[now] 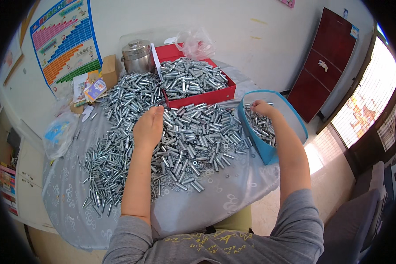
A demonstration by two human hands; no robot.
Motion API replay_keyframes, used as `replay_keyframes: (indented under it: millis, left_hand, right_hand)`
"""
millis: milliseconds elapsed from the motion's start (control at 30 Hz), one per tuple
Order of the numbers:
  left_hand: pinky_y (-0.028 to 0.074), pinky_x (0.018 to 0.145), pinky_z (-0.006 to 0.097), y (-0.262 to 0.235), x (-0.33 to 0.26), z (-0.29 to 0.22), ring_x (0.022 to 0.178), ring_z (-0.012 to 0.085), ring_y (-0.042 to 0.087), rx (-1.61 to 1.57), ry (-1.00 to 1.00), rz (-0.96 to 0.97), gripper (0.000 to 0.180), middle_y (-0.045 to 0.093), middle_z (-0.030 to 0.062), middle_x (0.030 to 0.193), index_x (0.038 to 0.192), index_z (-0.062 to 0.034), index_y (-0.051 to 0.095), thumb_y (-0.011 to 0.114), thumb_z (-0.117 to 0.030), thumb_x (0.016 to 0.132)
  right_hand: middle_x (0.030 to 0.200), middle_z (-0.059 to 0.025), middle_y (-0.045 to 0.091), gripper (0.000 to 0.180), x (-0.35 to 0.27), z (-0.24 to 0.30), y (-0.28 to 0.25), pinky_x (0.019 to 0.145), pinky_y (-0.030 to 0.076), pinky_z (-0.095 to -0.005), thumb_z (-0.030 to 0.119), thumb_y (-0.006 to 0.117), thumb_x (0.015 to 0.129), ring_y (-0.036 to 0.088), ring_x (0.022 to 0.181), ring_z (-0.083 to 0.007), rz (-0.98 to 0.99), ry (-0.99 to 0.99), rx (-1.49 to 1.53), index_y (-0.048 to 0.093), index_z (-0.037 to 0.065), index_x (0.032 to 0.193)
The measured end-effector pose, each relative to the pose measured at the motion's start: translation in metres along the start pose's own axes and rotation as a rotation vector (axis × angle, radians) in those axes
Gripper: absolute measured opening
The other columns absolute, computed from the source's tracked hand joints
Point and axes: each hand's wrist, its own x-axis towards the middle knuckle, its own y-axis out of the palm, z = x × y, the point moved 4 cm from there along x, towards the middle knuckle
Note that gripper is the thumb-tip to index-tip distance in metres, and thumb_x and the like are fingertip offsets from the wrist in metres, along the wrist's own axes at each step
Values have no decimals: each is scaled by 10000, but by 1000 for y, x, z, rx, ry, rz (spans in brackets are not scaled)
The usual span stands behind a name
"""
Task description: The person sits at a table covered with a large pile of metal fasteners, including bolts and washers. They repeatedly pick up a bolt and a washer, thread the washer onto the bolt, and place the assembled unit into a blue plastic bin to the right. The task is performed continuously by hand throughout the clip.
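A wide heap of short silvery metal tubes [198, 136] covers the middle of the table. My left hand [148, 127] is over this heap, just in front of the red box [207, 97]; its fingers are pressed together, and anything between them is hidden. At the right, my right hand [262, 108] reaches into a blue-rimmed fabric bin [265, 152]. Its fingers are curled in over the metal pieces [262, 125] lying there, and whatever they hold is too small to make out. More tubes fill the red box.
Small washers [196, 167] lie along the heap's near edge. Behind it stand a steel canister [137, 56] and a cardboard box [110, 71]. A plastic bag [60, 134] hangs at the table's left edge. Grey chairs [352, 220] are at the lower right.
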Motion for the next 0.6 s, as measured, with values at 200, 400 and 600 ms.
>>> replay_keyframes:
  millis: [200,400,600]
  left_hand:
    - [417,739,401,7,-2,-5,835,350,551,-25,60,41,555,597,152,855,1007,-57,558,231,-495,913]
    - [409,737,303,20,-2,-2,795,198,543,-461,27,120,669,572,66,877,1180,-64,491,112,-544,910]
    - [372,850,301,10,7,6,994,198,456,-785,197,-168,919,453,103,1112,1343,-38,296,90,-733,777]
  right_hand:
    - [744,-9,576,169,-22,69,-31,547,413,-214,223,503,883,532,646,-79,45,-98,501,533,64,931]
    - [924,-98,619,272,-75,233,30,609,478,-220,216,508,890,589,746,-118,132,-521,971,459,18,1069]
    - [753,7,547,186,-104,333,125,484,388,-186,245,490,903,523,644,-66,287,-484,1624,504,61,932]
